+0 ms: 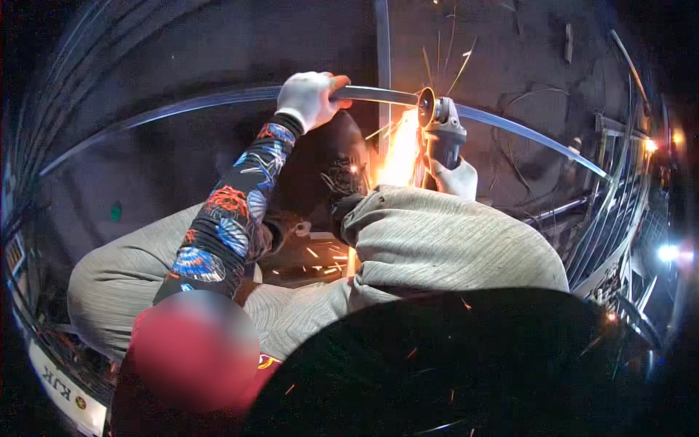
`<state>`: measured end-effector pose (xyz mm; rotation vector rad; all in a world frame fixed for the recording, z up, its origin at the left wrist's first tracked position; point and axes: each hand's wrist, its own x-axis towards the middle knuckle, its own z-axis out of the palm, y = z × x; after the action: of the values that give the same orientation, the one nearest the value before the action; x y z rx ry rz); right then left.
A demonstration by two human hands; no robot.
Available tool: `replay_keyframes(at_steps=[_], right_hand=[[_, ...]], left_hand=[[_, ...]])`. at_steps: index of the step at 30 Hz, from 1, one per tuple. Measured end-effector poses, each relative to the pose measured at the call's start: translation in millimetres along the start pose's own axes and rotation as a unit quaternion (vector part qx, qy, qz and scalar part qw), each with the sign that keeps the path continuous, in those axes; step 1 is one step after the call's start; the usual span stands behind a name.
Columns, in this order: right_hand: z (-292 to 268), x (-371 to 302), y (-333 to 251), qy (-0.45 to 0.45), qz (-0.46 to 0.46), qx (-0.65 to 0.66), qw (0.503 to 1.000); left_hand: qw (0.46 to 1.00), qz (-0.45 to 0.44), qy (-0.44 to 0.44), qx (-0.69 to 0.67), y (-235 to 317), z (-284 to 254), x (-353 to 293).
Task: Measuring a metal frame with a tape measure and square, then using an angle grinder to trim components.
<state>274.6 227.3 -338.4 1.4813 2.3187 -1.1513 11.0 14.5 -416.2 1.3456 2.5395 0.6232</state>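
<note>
A long, thin metal bar (378,95) runs across the view, bowed by the lens. My left hand (312,100), in a white glove with bare fingertips, is closed around it left of centre. To the right, my gloved right hand (457,179) holds an angle grinder (445,142) by its body; my knee hides part of that hand. The grinder's disc (426,108) meets the bar, and a bright stream of sparks (400,156) pours down from the contact toward my legs. A dark shoe (344,146) is just below the bar, between the hands.
My bent knee (451,233) in grey trousers is close below the grinder. Metal rods (619,218) are piled at the right, near a bright lamp (667,253). More long rods curve along the far left. A dark rounded shape (437,364) blocks the lower right.
</note>
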Motion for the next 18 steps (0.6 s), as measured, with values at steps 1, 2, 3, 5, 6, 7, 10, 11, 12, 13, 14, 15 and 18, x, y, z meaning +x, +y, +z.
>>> replay_keyframes(at_steps=[1, 2, 3, 5, 6, 7, 10, 11, 12, 13, 14, 15, 18], right_hand=[[0.5, 5.1, 9.0, -0.017, 0.022, -0.012, 1.000], [0.7, 7.9, 16.7, 0.000, -0.015, -0.013, 1.000], [-3.9, 7.5, 9.9, -0.001, -0.017, -0.012, 1.000], [-15.2, 3.4, -6.2, -0.069, 0.006, 0.021, 0.997], [-14.7, 1.9, -6.7, -0.069, 0.007, 0.022, 0.997], [-13.4, 1.0, -6.7, -0.077, 0.050, 0.052, 0.994], [-16.3, -1.1, -11.1, -0.066, 0.064, 0.017, 0.996], [-18.4, -0.8, -12.6, -0.046, 0.035, -0.045, 0.997], [-12.3, 3.9, -7.0, -0.037, 0.053, -0.082, 0.995], [-9.5, 5.6, -0.1, -0.041, 0.054, -0.080, 0.995], [-6.9, 6.7, 6.5, -0.051, 0.050, -0.063, 0.995], [-9.1, 8.4, 5.4, -0.057, 0.044, -0.049, 0.996], [-10.8, 9.2, -0.2, -0.047, 0.057, -0.082, 0.994]], left_hand=[[1.000, 0.004, 0.002, 0.002, 0.0, 1.5, 2.6], [1.000, 0.013, 0.015, -0.005, -0.5, 2.8, 5.2], [0.999, 0.019, 0.029, -0.009, -0.5, 0.6, 7.9], [0.999, 0.015, 0.031, -0.012, -1.2, -3.4, 12.9], [0.999, 0.017, 0.030, -0.019, -0.9, -3.7, 14.9], [0.999, 0.017, 0.029, -0.019, -0.7, -4.1, 16.3], [0.999, 0.018, 0.022, -0.017, -0.3, -4.7, 20.3], [0.999, 0.018, 0.023, -0.018, -0.9, -5.1, 23.1], [1.000, 0.021, 0.018, -0.009, -1.1, -7.7, 22.9], [1.000, 0.025, 0.012, -0.001, -0.8, -10.5, 22.6], [1.000, 0.011, -0.007, -0.005, -0.1, -12.2, 20.0], [1.000, 0.012, -0.005, -0.006, -1.5, -10.0, 19.6], [1.000, 0.016, 0.004, -0.001, -4.3, -4.9, 16.6]])
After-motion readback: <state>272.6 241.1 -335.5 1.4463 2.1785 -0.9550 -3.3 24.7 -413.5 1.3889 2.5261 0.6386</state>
